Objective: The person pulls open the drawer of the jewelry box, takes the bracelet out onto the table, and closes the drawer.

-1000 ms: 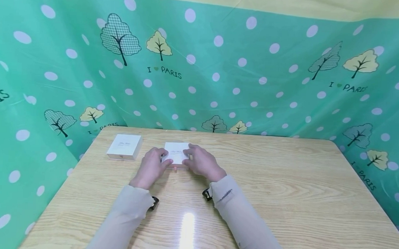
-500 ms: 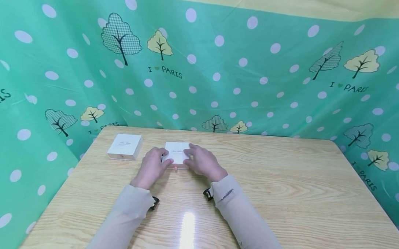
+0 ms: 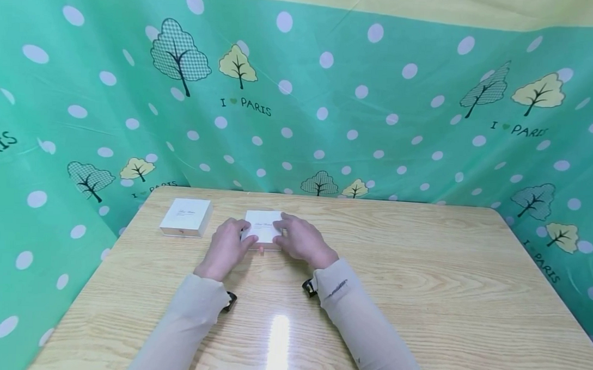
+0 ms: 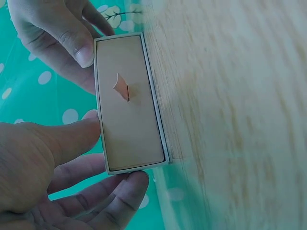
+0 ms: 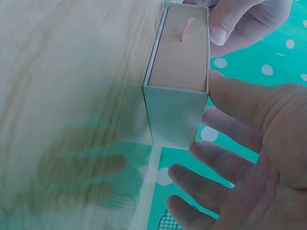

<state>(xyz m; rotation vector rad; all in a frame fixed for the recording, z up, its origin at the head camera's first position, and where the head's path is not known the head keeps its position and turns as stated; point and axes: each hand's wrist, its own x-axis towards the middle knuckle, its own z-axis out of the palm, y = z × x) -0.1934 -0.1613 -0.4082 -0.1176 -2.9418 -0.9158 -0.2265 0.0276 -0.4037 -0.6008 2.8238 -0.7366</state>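
A white drawer box (image 3: 263, 225) with script lettering on its lid lies flat on the table. Its front is beige, with a small pinkish pull tab (image 4: 122, 88). My left hand (image 3: 224, 246) holds the box's left side, the thumb at the lid's front edge and the fingers bent at the side. On the right side, my right hand (image 3: 301, 240) holds it likewise; in the right wrist view its lower fingers (image 5: 199, 187) spread away from the box. The drawer looks pushed in. The box's back is not visible in the wrist views.
A second, similar white box (image 3: 185, 217) stands to the left near the table's back corner. The wood-grain table (image 3: 421, 276) reaches to a green dotted curtain (image 3: 289, 119) behind and at both sides. A bright light reflection falls on the tabletop in front.
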